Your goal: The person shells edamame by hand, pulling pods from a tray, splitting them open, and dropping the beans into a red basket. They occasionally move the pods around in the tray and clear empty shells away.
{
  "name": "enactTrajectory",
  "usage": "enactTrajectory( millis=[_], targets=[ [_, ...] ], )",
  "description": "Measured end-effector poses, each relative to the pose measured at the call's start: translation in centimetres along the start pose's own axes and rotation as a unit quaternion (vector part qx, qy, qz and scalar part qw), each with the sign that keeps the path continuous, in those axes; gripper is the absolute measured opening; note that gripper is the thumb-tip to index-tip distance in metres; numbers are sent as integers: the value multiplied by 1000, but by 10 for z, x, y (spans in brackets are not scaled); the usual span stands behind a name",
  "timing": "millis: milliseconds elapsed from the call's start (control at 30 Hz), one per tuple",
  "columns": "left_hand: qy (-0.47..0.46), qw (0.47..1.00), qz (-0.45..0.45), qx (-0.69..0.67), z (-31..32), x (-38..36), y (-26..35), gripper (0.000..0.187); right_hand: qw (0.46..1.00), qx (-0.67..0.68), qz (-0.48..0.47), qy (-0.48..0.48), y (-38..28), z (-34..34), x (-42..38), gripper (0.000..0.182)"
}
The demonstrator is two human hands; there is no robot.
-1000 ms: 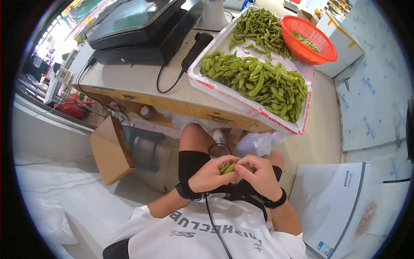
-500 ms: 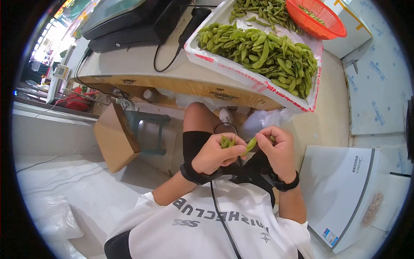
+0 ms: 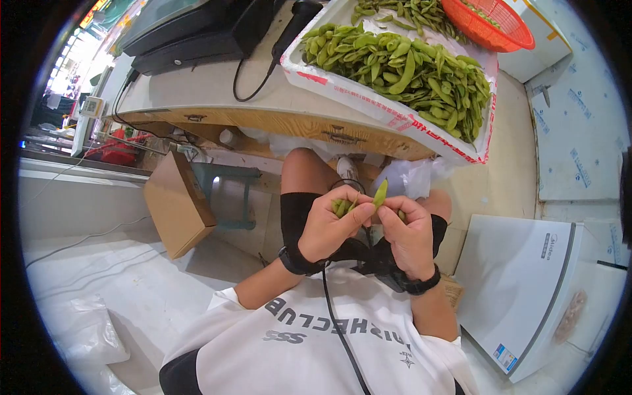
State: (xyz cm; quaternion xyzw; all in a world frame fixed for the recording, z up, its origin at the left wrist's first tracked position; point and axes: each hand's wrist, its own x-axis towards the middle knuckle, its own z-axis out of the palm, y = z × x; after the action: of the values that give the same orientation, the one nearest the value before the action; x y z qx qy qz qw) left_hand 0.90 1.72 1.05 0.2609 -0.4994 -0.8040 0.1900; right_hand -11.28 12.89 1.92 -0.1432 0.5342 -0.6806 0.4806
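My left hand (image 3: 334, 222) is closed around several green pods (image 3: 342, 207), and its thumb and finger pinch one upright pod (image 3: 380, 193). Right beside it, my right hand (image 3: 407, 236) has its fingertips at the base of that same pod, with a bit of green showing among its curled fingers. Both hands are above my lap. Beyond them, a white foam box (image 3: 388, 109) on the counter holds a large heap of green pods (image 3: 421, 79). A red-orange basket (image 3: 503, 41) with small green beans rests at the box's back right.
The counter (image 3: 191, 92) carries a black scale-like machine (image 3: 197, 41) and a black handheld device with a cable. A cardboard box (image 3: 176, 207) and green stool (image 3: 232, 197) stand at left. A white appliance (image 3: 517, 283) is at right. Plastic bags (image 3: 415, 176) lie under the counter.
My right hand has moved left and slightly down, close to my left hand. The pod between them has turned from slanting to upright. The view has shifted slightly.
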Motion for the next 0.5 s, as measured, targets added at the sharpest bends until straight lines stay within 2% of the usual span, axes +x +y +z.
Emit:
enactTrajectory(
  millis=[133,200,300,400,433,500],
  targets=[
    [-7,1000,-19,-24,0,0,-2,12,998,50,-23,11,15,3,2,5],
    [-17,996,-45,-78,-1,1,-1,11,996,79,-32,17,22,3,4,3],
    [-34,982,-77,-172,0,2,-4,10,985,175,-3,-13,21,6,5,1],
    [-54,958,-110,-258,-3,4,-7,10,973,224,42,-28,15,8,7,2],
    [-63,949,-121,-284,-4,6,-8,10,975,220,39,-7,15,9,8,1],
    [-16,994,-63,-90,-3,7,-8,13,976,212,32,34,16,10,12,1]
  ],
)
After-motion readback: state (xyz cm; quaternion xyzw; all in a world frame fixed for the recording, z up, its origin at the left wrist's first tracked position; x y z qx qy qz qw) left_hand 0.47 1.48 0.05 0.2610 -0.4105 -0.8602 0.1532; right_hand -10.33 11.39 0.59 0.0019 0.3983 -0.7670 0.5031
